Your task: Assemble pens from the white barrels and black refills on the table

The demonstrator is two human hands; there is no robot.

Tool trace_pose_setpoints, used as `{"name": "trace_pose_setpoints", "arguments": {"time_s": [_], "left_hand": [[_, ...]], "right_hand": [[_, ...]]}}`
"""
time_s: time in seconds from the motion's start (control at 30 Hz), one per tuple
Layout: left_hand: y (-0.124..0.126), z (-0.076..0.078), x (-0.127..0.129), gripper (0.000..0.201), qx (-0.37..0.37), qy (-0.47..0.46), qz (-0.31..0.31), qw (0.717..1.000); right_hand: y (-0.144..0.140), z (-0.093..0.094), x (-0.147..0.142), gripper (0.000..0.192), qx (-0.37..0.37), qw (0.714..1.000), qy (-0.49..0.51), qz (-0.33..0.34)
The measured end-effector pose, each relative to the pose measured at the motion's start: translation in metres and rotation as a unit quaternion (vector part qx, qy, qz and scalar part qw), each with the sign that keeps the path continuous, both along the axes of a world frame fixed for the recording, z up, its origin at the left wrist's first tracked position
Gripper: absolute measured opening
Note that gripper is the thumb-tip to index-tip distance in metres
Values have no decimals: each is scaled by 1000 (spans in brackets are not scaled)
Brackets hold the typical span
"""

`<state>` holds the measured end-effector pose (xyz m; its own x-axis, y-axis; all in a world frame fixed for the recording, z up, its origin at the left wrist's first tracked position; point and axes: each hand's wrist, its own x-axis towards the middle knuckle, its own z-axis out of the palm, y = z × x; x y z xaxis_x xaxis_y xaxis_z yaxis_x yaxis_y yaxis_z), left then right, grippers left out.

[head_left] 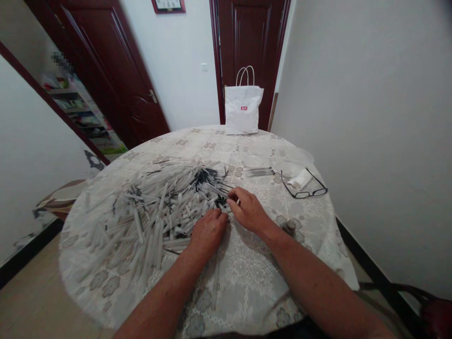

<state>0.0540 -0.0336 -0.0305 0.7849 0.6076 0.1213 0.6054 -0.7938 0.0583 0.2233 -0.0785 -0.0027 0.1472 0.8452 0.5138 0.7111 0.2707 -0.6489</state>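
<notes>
A wide heap of translucent white tubes (141, 226) mixed with thin dark-tipped sticks (205, 178) covers the left and middle of the table. At the heap's right edge, my left hand (211, 227) rests low with its fingers bent and close together; what lies under them is hidden. Just right of it, my right hand (247, 208) has thumb and forefinger drawn together beside a cluster of small black pieces (221, 201). Whatever its fingertips pinch is too small to name. Beyond the right hand lies a neat row of thin dark-tipped sticks (260, 172).
Black-framed glasses (304, 193) and a crumpled white wrapper (300, 179) lie on the right. A white paper bag (243, 110) stands at the far edge of the round table with its patterned cloth (247, 282). Near my right forearm sits a small brownish object (289, 227).
</notes>
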Motion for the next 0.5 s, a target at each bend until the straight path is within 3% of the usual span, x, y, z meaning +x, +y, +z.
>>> {"name": "trace_pose_setpoints", "arguments": {"time_s": [0.33, 0.5], "left_hand": [[-7, -3, -3, 16, 27, 9, -30, 999], [-9, 1, -11, 15, -7, -16, -54, 998]], "right_hand": [[-3, -1, 0, 9, 8, 999, 43, -28], [-4, 0, 2, 10, 10, 998, 59, -36]]}}
